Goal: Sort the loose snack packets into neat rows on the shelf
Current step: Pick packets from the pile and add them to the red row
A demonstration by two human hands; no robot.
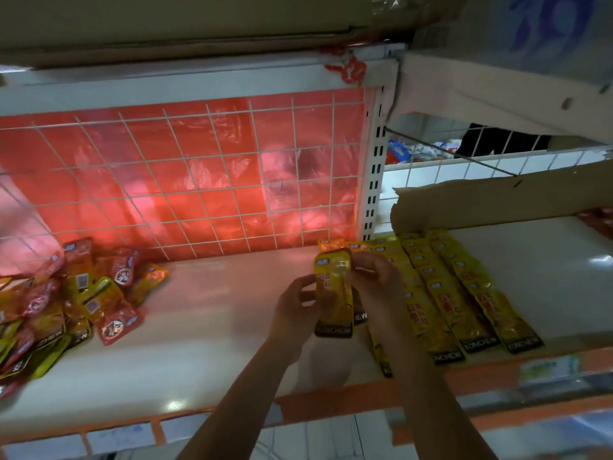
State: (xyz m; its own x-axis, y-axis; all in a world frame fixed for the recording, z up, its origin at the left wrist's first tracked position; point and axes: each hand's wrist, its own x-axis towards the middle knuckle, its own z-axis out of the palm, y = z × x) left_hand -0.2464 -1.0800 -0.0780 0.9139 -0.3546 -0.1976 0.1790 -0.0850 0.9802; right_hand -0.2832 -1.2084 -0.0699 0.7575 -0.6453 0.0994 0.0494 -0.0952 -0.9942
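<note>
A yellow snack packet (332, 293) with a dark bottom band is held upright over the middle of the white shelf (212, 333). My left hand (293, 310) grips its left edge, and my right hand (376, 282) pinches its upper right part. A second packet partly shows behind it. To the right, yellow packets lie in neat overlapping rows (464, 293) running back toward the shelf's rear. On the far left sits a loose pile of red and yellow packets (69, 300).
A white wire grid (199, 180) backed by red plastic closes the rear. A slotted upright post (373, 180) stands behind the rows. A cardboard flap (497, 200) lies at the back right. The orange shelf edge (331, 401) runs along the front.
</note>
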